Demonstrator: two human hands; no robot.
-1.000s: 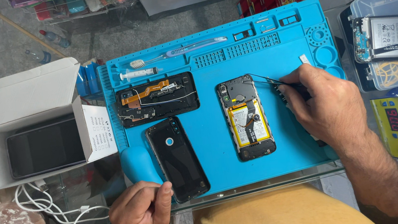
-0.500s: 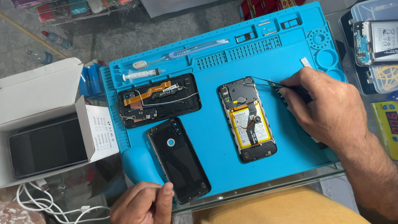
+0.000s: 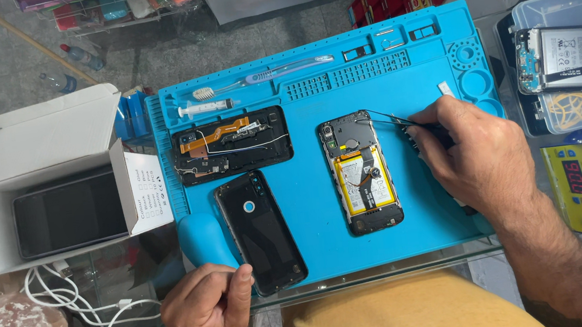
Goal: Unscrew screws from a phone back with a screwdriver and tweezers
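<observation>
Opened phone (image 3: 360,171) lying face down, centre-right of blue repair mat (image 3: 430,213), back cover off, yellow battery (image 3: 363,186) and top board exposed. Tweezers (image 3: 395,119) reaching in from the right, tips at the phone's upper right corner, near the board; whether they grip anything there too small to tell. Right hand (image 3: 479,162) pinching the tweezers, fingers closed on the handle, heel of hand resting on mat right of the phone. Left hand (image 3: 209,310) off the mat at the near edge, fingers curled in with thumb against forefinger; nothing visible held, tip just beside the removed black back cover (image 3: 261,231).

Progress, judged from layout: disassembly well along. Back cover off and parked lower left of the phone. Separate black frame (image 3: 232,146) with orange flex ribbon and thin wires lying across the mat's upper left, apart from the phone. Battery in place in the phone, flex cable across it. Work at the top board in hand; reassembly not begun.

Around: toothbrush (image 3: 262,78) and syringe (image 3: 204,107) in mat's top tray. White open box (image 3: 52,207) left of mat, dark screen panel inside. White cable (image 3: 79,304) below the box. Clear plastic bin (image 3: 574,62) at right with another opened phone on top.
</observation>
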